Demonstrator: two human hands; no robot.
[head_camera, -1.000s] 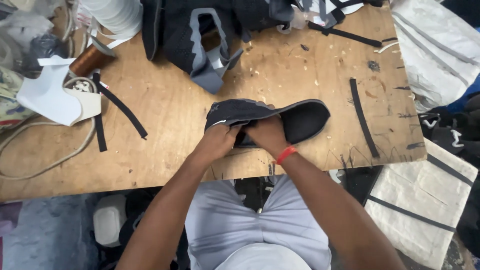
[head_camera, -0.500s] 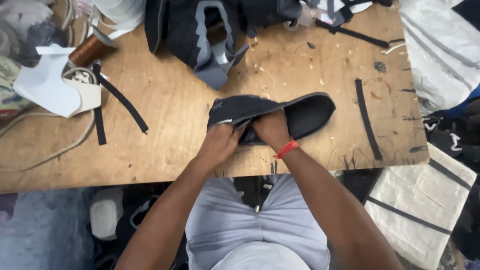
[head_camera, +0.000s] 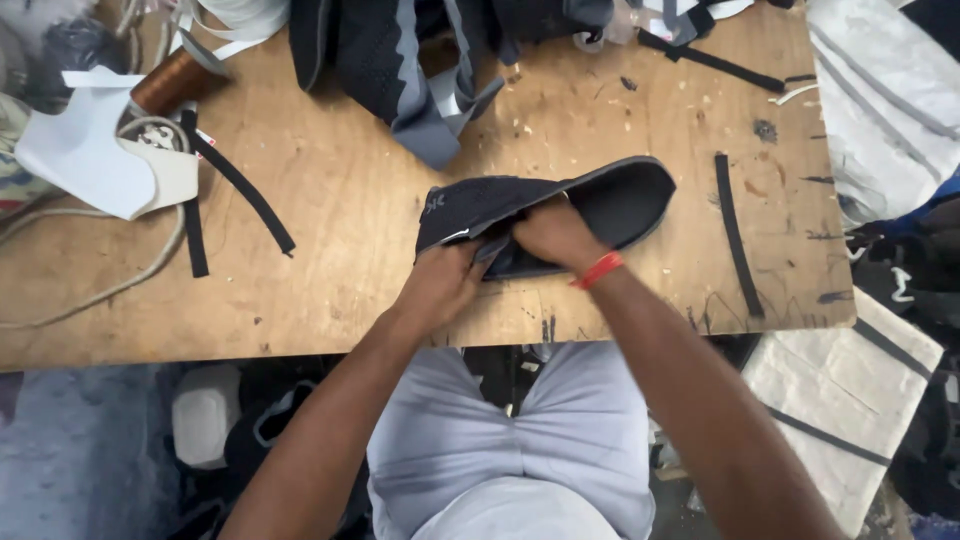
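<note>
A scuffed plywood desk (head_camera: 330, 200) fills the space in front of the seated person, littered with black strips, white cut pieces and a heap of dark fabric at its far edge. Both hands meet near the desk's near edge: the left hand (head_camera: 440, 285) is closed on the near end of a dark shoe upper (head_camera: 560, 205), and the right hand (head_camera: 555, 235), just beside it with a red wristband (head_camera: 597, 270), grips the same piece. A loose black strip (head_camera: 738, 235) lies to the right of the right hand, apart from it.

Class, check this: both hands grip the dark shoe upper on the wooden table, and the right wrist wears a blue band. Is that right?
Not quite. In the head view, the band on the right wrist is red, not blue. Both hands do grip the dark shoe upper on the wooden table.
</note>
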